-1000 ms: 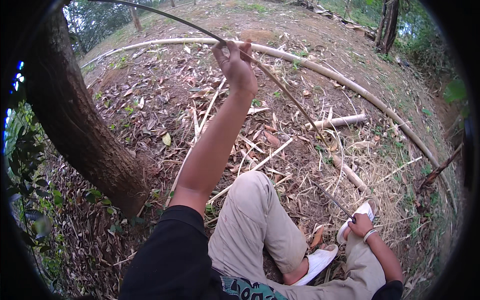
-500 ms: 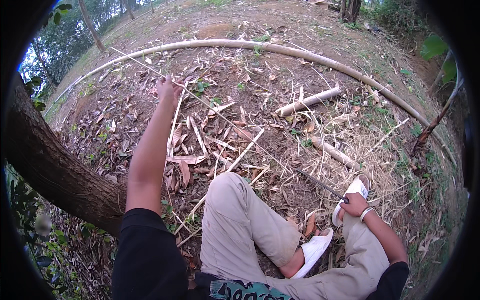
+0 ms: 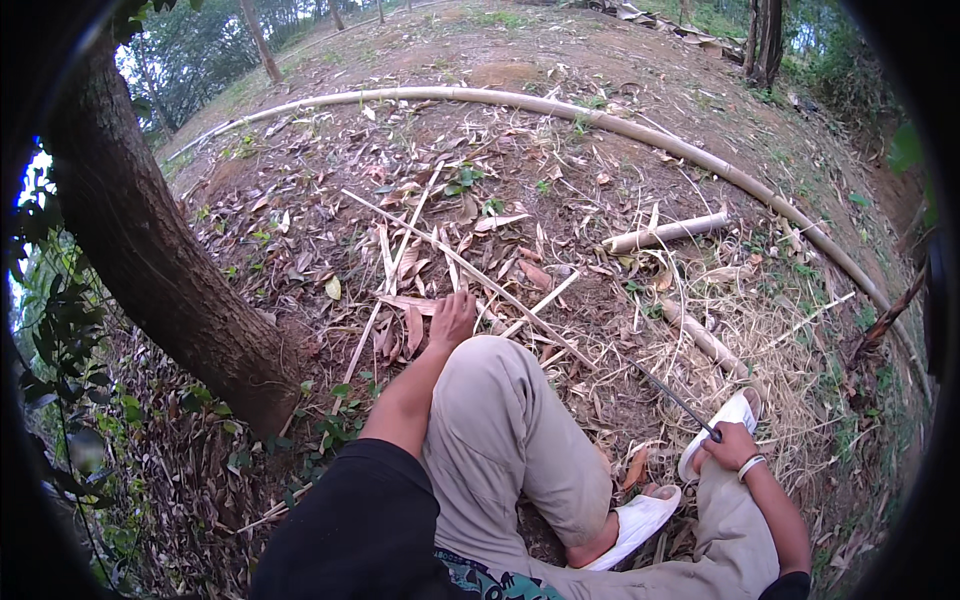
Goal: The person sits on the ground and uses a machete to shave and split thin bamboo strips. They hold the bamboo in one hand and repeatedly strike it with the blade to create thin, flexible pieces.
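Note:
My left hand [image 3: 455, 318] is down by my left knee, among pale strips and dry leaves. Its fingers are bent together at the lower end of a flat strip; what they hold, if anything, is hidden. By my right foot, my right hand [image 3: 735, 446] is closed around the handle of a long dark knife [image 3: 672, 392], which points up and left. A long thin bamboo strip [image 3: 470, 270] slants across the ground, its lower end close to the knife's tip. Another pale strip [image 3: 540, 303] crosses under it.
A long bamboo pole [image 3: 560, 107] curves across the far ground. Two short bamboo pieces [image 3: 668, 232] lie at right, beside a heap of shavings [image 3: 650, 345]. A leaning tree trunk [image 3: 165, 255] stands close on my left. White sandals [image 3: 640, 520] are on my feet.
My left hand has let go of the long bamboo strip's far part and come down beside my knee. The strip's far end has dropped nearer. My right hand keeps the knife.

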